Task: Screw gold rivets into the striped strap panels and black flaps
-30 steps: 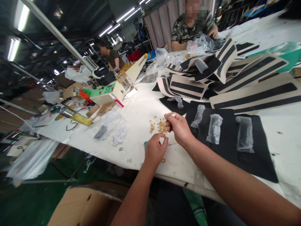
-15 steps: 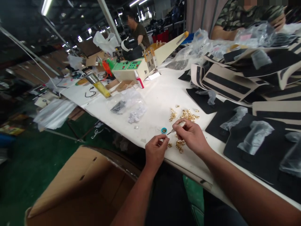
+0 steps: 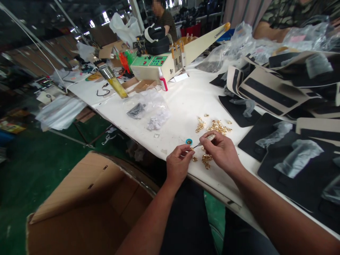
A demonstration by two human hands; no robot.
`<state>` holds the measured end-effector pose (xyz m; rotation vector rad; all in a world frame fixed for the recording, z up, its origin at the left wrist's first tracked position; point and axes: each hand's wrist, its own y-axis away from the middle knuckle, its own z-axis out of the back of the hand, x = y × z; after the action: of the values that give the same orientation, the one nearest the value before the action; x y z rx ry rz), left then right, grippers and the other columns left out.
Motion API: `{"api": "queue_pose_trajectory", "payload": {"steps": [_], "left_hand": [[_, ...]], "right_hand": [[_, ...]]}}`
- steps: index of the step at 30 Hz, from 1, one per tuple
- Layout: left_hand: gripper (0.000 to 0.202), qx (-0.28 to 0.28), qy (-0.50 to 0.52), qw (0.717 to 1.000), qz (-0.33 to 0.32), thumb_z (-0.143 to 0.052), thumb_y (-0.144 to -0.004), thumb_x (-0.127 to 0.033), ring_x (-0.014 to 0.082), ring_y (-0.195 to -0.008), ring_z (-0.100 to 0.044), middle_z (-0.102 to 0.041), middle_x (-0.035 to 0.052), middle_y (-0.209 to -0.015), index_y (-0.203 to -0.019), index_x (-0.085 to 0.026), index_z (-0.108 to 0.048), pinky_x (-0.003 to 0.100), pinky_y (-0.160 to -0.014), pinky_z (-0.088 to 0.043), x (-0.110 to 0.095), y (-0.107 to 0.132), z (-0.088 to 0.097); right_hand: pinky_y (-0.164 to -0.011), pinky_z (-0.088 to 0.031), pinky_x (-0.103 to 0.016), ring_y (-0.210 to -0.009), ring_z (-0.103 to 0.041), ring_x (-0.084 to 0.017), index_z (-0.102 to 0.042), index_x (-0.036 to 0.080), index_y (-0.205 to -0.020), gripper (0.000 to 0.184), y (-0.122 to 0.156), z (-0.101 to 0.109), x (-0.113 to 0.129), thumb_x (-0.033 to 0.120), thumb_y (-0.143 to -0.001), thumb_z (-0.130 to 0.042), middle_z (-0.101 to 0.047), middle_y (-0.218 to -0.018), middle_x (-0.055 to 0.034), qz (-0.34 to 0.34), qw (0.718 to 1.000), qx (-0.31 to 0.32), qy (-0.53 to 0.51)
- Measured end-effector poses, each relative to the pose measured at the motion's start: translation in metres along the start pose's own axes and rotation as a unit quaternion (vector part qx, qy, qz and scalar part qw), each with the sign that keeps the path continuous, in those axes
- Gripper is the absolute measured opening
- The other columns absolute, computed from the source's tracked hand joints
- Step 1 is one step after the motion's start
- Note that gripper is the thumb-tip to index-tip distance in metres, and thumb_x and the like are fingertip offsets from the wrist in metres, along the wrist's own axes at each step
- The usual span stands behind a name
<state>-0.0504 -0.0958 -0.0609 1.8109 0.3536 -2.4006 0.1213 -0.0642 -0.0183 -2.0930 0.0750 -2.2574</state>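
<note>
My left hand (image 3: 178, 163) pinches a small gold metal fitting (image 3: 191, 149) between thumb and fingertips near the table's front edge. In my right hand (image 3: 222, 150) is a small screwdriver (image 3: 211, 137) with a pale handle; its thin shaft points left at the fitting. Whether the tip touches it is too small to tell. Just beyond my left fingertips stands a little blue round dish (image 3: 188, 141) with tiny parts in it. Gold fittings (image 3: 206, 162) lie beside my right hand, and a larger pile of gold fittings (image 3: 219, 126) is farther back.
Black and beige panels (image 3: 268, 92) with plastic wraps cover the table's right side. A clear plastic bag (image 3: 156, 109), a red-and-white bottle (image 3: 163, 82) and a cream machine (image 3: 156, 67) stand beyond. An open cardboard box (image 3: 71, 187) is below left. Two people are across the table.
The view has shifted slightly. The screwdriver's shaft shows more clearly between my hands, and gold shows at my left fingertips. Both hands keep their grips.
</note>
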Motion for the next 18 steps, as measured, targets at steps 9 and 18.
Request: {"api": "queue_pose_trajectory", "payload": {"steps": [9, 18], "left_hand": [[0.038, 0.004, 0.026, 1.000, 0.005, -0.083, -0.084, -0.035, 0.0156, -0.075, -0.073, -0.082, 0.0032, -0.097, -0.120, -0.023, -0.077, 0.031, -0.078, -0.063, 0.0021, -0.0008, -0.0012], [0.040, 0.005, 0.035, 0.999, 0.007, -0.083, -0.084, -0.035, 0.0144, -0.076, -0.073, -0.082, 0.0024, -0.099, -0.123, -0.025, -0.076, 0.029, -0.078, -0.063, 0.0055, -0.0006, -0.0022]], "right_hand": [[-0.052, -0.036, -0.027, -0.053, -0.046, -0.013, -0.069, 0.021, -0.086, 0.029, -0.0018, 0.0007, -0.0029, 0.049, -0.091, -0.072, -0.056, -0.059, 0.0040, 0.002, 1.000, 0.006, 0.007], [-0.053, -0.037, -0.028, -0.053, -0.048, -0.013, -0.069, 0.021, -0.086, 0.027, -0.0025, 0.0006, -0.0025, 0.048, -0.091, -0.070, -0.055, -0.059, 0.0041, 0.002, 1.000, 0.007, 0.023]]}}
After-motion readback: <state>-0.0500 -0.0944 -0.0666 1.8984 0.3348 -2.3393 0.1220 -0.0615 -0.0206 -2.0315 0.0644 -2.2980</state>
